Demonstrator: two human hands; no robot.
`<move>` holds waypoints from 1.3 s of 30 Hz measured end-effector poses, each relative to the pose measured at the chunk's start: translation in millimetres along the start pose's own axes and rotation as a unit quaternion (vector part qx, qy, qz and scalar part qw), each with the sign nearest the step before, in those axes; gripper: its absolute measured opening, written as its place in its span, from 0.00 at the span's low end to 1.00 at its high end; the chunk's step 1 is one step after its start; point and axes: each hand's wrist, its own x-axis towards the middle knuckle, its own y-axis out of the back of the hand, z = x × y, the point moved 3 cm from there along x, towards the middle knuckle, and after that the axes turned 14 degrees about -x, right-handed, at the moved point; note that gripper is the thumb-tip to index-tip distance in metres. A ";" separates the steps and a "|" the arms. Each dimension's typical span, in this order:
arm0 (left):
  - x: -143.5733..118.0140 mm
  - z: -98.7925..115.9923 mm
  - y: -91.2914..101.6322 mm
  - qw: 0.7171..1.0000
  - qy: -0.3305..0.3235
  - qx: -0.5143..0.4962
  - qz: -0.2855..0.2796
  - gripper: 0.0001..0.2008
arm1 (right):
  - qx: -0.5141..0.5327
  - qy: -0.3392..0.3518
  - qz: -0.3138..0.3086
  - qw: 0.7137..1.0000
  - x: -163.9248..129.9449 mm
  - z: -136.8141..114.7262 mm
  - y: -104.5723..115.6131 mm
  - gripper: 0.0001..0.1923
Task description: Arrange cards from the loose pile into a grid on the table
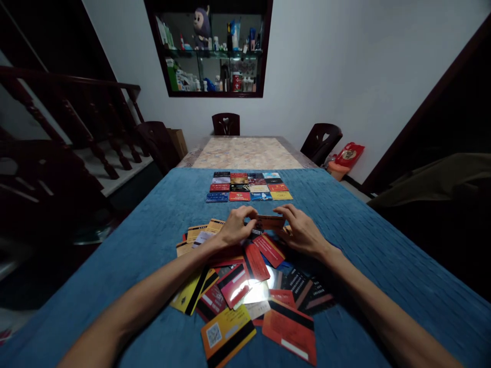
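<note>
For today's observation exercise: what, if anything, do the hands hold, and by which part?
Both hands, left hand and right hand, hold one orange-brown card by its two short ends, above the scattered cards.

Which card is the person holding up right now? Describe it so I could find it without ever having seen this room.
Start at the blue cloth covering the near end of the long table. Between the tidy grid of cards farther away and the messy pile near the person, the left hand and right hand meet. The orange-brown card pinched between them is the only one lifted off the cloth.
</note>
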 end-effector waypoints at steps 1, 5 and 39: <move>-0.2 -0.4 -0.3 1.000 0.003 0.002 0.001 0.06 | -0.033 0.005 0.000 0.999 -0.4 -1.5 -1.5 0.25; -0.7 -0.8 -0.4 1.000 0.011 0.006 0.008 0.05 | -0.097 0.005 0.009 0.995 -1.7 -3.8 -6.2 0.29; -5.1 -8.2 -4.0 0.998 0.040 -0.049 0.011 0.11 | -0.174 0.069 0.124 0.974 -5.7 -6.7 -11.7 0.20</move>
